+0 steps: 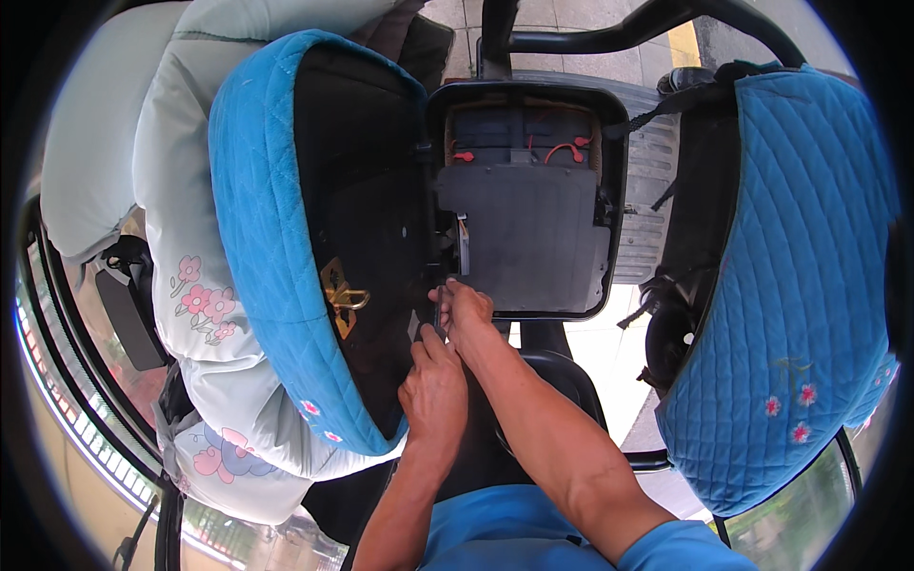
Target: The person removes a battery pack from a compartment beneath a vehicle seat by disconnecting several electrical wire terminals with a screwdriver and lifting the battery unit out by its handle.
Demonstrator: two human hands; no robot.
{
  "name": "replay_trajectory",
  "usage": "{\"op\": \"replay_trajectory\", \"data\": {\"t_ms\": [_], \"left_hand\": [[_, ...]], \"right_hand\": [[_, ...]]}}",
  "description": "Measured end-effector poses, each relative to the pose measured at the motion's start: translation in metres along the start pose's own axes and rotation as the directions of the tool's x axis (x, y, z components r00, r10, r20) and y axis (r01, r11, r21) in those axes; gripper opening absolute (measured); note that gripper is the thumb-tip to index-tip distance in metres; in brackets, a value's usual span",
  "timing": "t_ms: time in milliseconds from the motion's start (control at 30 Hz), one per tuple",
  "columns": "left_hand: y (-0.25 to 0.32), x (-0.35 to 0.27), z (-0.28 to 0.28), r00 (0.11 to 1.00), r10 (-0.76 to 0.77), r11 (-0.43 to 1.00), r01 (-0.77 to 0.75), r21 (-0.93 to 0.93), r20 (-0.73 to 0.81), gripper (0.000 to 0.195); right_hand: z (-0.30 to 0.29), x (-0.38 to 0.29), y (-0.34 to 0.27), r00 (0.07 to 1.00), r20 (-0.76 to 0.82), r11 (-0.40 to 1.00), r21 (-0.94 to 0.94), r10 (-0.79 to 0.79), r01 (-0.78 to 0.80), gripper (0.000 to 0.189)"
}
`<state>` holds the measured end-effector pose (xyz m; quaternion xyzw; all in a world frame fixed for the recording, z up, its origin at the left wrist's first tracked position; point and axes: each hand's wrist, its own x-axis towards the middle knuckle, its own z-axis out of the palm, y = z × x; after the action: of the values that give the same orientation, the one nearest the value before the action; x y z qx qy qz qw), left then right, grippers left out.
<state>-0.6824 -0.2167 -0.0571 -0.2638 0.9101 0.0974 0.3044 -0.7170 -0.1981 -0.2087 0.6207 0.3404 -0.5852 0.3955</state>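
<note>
Both hands meet at the hinge side of an open seat box, near its lower left corner. My right hand pinches a thin dark strip, its exact kind unclear. Just below, my left hand has its fingertips closed on the strip's lower end. To the left stands the raised seat lid with a blue quilted cover and a brass latch loop. Inside the box, a dark panel lies below black batteries with red-capped terminals. White-sleeved wires run beside the panel.
On the right is a seat back in blue quilted fabric, with black straps hanging from it. A ribbed metal floor lies beyond the box. Black tubes cross at the top. A pale padded cover with printed flowers bulks at the left.
</note>
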Motion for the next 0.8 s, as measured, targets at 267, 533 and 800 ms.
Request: {"op": "replay_trajectory", "data": {"t_ms": [267, 533, 800], "left_hand": [[-0.003, -0.006, -0.013, 0.999, 0.006, 0.999, -0.004, -0.05, 0.032, 0.035], [-0.003, -0.013, -0.017, 0.998, 0.035, 0.995, -0.031, -0.098, 0.045, 0.036], [0.002, -0.015, -0.029, 0.997, 0.022, 0.987, -0.009, -0.16, 0.08, 0.038]], "right_hand": [[0.008, -0.008, 0.002, 0.991, -0.074, 0.989, -0.11, -0.11, 0.102, 0.022], [0.002, 0.004, 0.016, 0.929, -0.144, 0.919, -0.261, -0.34, 0.296, 0.028], [-0.028, 0.0, -0.006, 0.825, -0.093, 0.824, -0.189, -0.557, 0.535, 0.032]]}}
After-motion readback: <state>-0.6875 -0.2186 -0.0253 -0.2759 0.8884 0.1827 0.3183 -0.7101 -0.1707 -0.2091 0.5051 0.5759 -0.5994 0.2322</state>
